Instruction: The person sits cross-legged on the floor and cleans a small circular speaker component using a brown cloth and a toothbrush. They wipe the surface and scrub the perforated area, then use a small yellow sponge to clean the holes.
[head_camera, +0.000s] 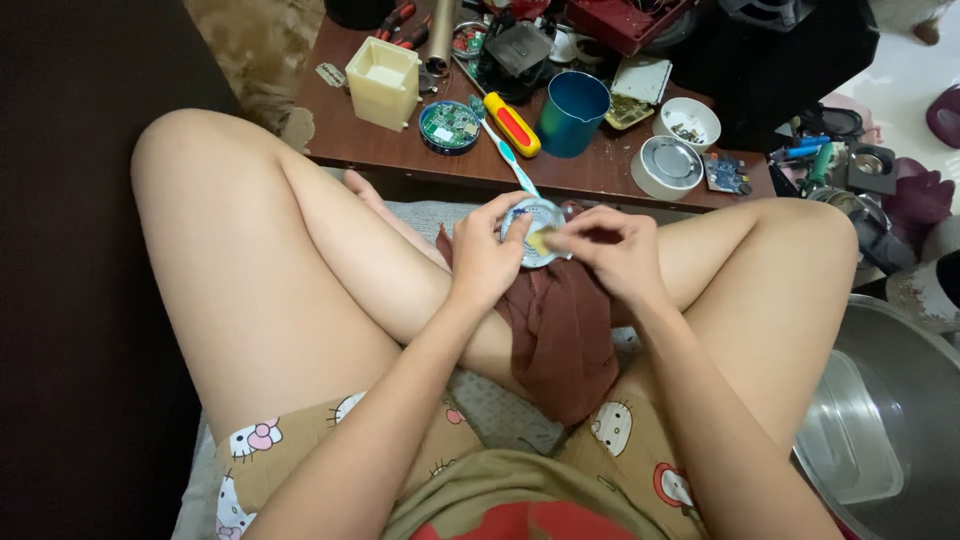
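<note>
Left hand (487, 258) is closing its fingers around the left edge of a small round disc (533, 232), pale and bluish, holding it just above the crossed legs. Right hand (612, 250) is pinching a small tan scrap (543, 241) between thumb and fingertips and pressing it against the disc's face; whether it is rubbing or only resting cannot be told. Disc detail is too small to read.

A dark red cloth (560, 330) is lying under both hands, draping over the lap.

Progress, as a judgement: the disc is in hand and being worked on its face, so the job looks mid-course; no finished piece is sitting apart near the hands.

Farther out, the brown tabletop (400, 150) is carrying a blue toothbrush (505, 155) pointing toward the hands, a yellow and red tool handle (512, 124), a round green circuit board (449, 126), a cream square box (382, 80), a teal cup (572, 112), a white bowl (689, 121) and a white round tin (668, 166). At the near right, a steel bowl (880, 420) is sitting on the floor.
</note>
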